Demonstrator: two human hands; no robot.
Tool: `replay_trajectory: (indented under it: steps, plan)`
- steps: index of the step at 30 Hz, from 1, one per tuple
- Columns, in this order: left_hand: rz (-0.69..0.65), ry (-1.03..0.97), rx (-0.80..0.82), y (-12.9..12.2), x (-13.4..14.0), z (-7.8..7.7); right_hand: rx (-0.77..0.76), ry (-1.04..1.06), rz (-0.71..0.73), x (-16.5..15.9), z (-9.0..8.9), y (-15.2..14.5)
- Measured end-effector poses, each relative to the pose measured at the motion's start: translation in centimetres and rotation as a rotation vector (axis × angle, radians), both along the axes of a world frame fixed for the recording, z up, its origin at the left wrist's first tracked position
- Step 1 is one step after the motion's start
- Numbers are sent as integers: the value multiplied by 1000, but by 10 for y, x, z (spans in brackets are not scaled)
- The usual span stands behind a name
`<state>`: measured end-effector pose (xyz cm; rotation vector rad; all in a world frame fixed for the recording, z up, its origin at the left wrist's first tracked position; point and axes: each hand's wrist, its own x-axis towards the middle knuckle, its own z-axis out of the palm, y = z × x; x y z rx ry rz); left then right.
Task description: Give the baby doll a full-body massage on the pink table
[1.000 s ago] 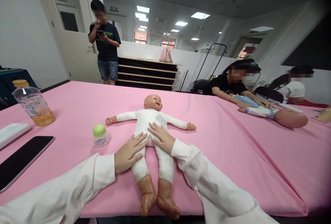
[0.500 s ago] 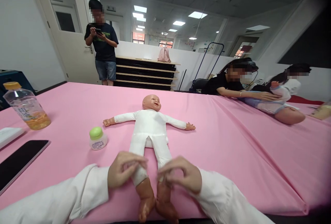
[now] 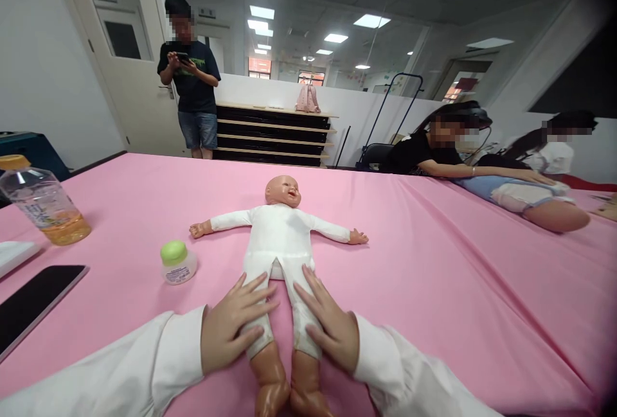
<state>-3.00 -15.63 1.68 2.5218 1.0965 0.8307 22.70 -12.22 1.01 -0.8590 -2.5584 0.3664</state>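
Observation:
A baby doll point(image 3: 277, 230) with a white cloth body lies on its back on the pink tabletop point(image 3: 385, 263), arms spread wide and bare feet toward me. My left hand point(image 3: 236, 320) rests flat on the doll's leg at the left, fingers spread over the thigh and knee. On the other leg lies my right hand point(image 3: 328, 320), its fingers stretched out and apart. Both hands touch the white cloth without gripping it. Left of the doll stands a small cream jar point(image 3: 178, 264) with a green lid.
At the left are a bottle point(image 3: 51, 208) of amber liquid, a phone point(image 3: 38, 301) and a white object point(image 3: 17, 256) cut by the frame edge. Across the table at right, a person point(image 3: 443, 141) leans over another doll point(image 3: 525, 202). Another person point(image 3: 190, 76) stands near the door.
My hands were curled and blurred around the doll's knees; now they lie flat with fingers spread on its legs. At far right, the other doll has gone from partly raised to lying down.

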Motion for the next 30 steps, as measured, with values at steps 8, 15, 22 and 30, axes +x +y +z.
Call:
replay_trajectory:
  steps: [8,15,22,30]
  plan:
    - [-27,-299,6,-22,-9,14,-136,-81,293,14,48,-37]
    - [320,-108,-28,19,-12,6,-111,68,-62,-21,41,35]
    - [170,171,-21,5,-10,0,16,-13,-88,-26,6,29]
    - [14,-17,25,-30,6,3,-72,113,13,-1,13,-55]
